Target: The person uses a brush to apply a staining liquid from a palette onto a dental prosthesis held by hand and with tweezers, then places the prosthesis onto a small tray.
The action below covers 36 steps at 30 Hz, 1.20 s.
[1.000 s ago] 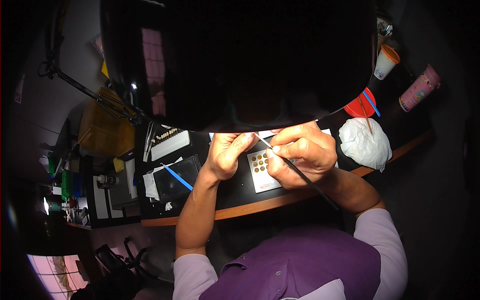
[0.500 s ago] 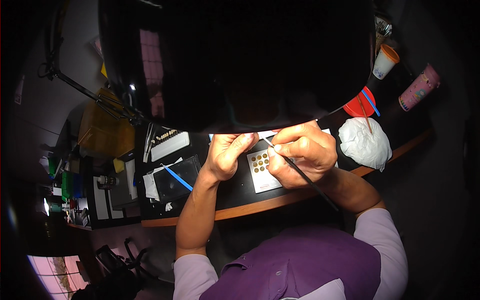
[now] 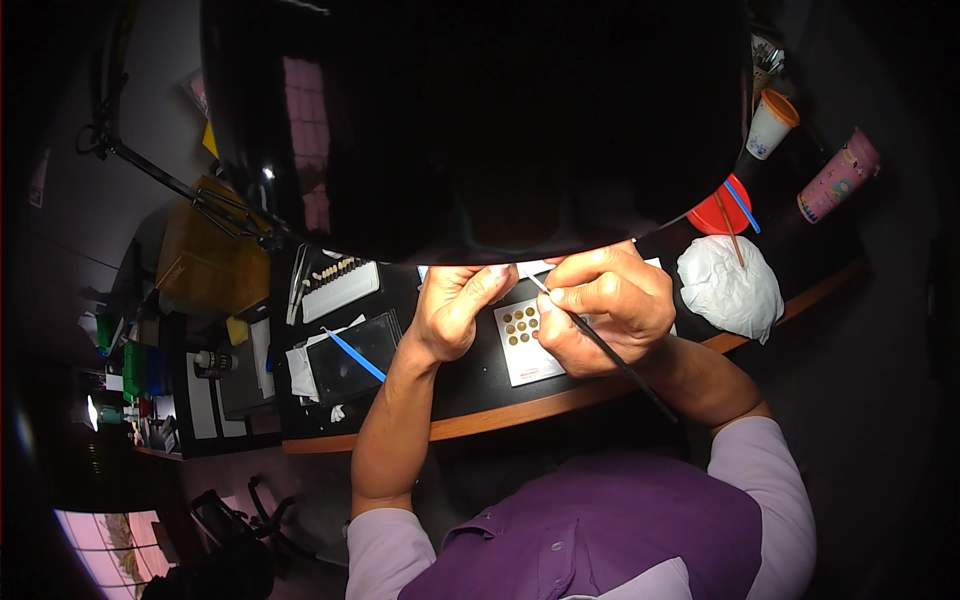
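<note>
A slim brush (image 3: 612, 352) with a dark handle and a pale metal neck is pinched between the thumb and fingers of my right hand (image 3: 615, 305). Its handle slants back toward me, and its front end points at my left hand (image 3: 450, 312). That hand is closed, thumb against the fingers; whatever it grips is too small or too hidden to make out. Both hands are above the desk, their far fingers partly covered by the black lamp shade (image 3: 470, 150). Just below and between them lies a white card (image 3: 532, 370) with several round brown spots.
Left on the dark desk are a tray (image 3: 345, 292) of small tooth-shaped samples and a black plate with a blue stick (image 3: 355, 356). To the right sit a crumpled white bundle (image 3: 732, 288), a red dish (image 3: 708, 215), an orange-rimmed cup (image 3: 770, 128) and a pink tumbler (image 3: 838, 178).
</note>
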Each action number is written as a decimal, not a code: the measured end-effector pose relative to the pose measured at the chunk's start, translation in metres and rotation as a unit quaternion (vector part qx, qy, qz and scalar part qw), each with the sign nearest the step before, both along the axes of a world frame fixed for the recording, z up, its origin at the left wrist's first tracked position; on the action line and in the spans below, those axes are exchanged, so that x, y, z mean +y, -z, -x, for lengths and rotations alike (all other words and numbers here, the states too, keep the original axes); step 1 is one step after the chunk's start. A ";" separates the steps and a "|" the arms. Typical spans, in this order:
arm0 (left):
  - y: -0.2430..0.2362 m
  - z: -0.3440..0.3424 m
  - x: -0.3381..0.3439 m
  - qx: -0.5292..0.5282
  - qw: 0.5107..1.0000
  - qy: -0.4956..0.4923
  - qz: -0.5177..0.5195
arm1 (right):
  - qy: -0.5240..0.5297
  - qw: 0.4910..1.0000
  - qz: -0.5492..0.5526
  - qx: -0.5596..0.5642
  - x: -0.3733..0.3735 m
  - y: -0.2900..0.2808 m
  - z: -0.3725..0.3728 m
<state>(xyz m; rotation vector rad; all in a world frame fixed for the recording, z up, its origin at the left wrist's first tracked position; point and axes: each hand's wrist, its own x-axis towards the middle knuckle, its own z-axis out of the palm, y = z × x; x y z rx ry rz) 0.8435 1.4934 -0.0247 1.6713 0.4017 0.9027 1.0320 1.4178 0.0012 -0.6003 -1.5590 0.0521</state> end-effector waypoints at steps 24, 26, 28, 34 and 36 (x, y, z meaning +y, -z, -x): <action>0.002 0.002 0.003 -0.004 1.000 0.014 -0.004 | -0.003 1.000 -0.006 0.006 0.003 0.003 0.001; -0.002 0.003 0.001 0.017 1.000 -0.004 -0.016 | -0.016 1.000 -0.001 0.010 0.003 0.003 0.002; -0.007 0.001 -0.001 0.066 0.997 -0.032 -0.030 | -0.025 1.000 0.014 -0.001 0.001 0.003 0.001; -0.012 -0.012 0.004 0.085 0.959 -0.150 -0.224 | -0.052 0.996 0.039 -0.063 -0.002 0.001 -0.001; -0.017 -0.013 0.002 0.075 0.961 -0.156 -0.215 | -0.057 0.994 0.042 -0.080 -0.001 0.001 -0.002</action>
